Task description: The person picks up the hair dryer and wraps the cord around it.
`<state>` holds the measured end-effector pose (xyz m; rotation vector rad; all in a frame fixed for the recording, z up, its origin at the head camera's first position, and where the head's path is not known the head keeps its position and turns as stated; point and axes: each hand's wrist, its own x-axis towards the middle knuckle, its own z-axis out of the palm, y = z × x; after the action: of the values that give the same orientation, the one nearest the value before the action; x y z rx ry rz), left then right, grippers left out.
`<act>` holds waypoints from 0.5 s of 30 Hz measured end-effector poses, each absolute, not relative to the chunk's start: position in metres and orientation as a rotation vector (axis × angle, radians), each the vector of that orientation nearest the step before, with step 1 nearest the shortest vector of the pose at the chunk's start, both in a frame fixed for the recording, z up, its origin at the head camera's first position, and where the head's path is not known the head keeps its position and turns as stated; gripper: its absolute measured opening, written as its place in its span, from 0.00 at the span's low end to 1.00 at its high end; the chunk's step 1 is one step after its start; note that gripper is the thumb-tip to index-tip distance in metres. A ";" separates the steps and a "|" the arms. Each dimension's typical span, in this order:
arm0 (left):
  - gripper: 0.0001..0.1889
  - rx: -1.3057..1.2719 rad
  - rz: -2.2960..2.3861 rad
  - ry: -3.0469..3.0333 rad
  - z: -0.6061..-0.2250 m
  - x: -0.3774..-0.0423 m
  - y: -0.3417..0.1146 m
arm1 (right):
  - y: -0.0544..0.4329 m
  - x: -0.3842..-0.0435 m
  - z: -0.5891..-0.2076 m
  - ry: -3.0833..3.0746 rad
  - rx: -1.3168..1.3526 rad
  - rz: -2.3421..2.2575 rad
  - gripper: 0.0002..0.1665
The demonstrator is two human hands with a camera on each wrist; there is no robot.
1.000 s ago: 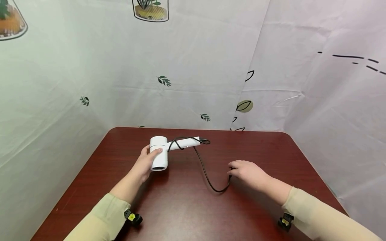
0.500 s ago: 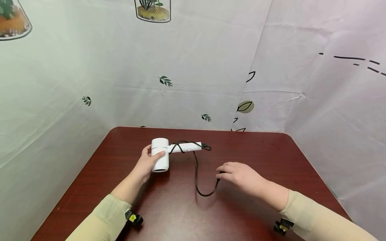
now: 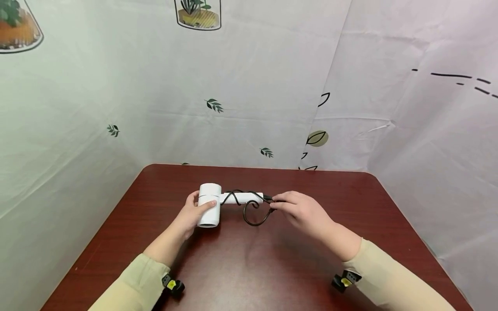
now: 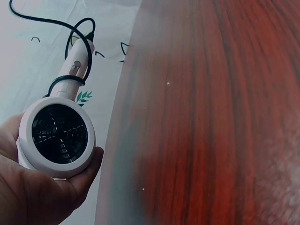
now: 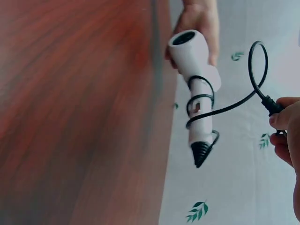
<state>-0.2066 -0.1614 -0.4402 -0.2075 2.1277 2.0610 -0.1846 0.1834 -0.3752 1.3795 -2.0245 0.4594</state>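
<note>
Left hand (image 3: 189,217) grips white hair dryer (image 5: 195,61) by barrel (image 3: 212,217); right hand (image 3: 306,214) pinches black cord (image 5: 226,109), partly wound round handle (image 5: 201,131).

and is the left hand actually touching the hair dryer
Touching: the left wrist view shows the left hand curled round the head of the hair dryer.

- My left sleeve (image 3: 134,280) is pale cream, with soft folds.
- My right sleeve (image 3: 393,276) is pale cream too.
- Both sleeves have wide, loose ends that stop partway down my arms.
- By my left sleeve's end is a little black gadget (image 3: 177,288) with a yellow patch.
- A matching dark gadget (image 3: 337,284) is on my right.
- My left grip (image 3: 192,216) and right grip (image 3: 305,212) are bare.
</note>
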 end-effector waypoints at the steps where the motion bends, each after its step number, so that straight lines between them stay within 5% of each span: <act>1: 0.45 -0.194 2.055 2.125 -0.441 -0.206 -0.161 | 0.182 -0.186 -0.374 -2.019 1.371 0.474 0.17; 15: 0.43 -0.119 2.026 2.125 -0.441 -0.202 -0.158 | 0.171 -0.204 -0.373 -2.124 1.288 0.540 0.20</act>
<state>-0.2021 -0.1581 -0.4412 -0.1185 2.1255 2.0263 -0.2036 0.1712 -0.3725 1.2884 -2.1236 0.5400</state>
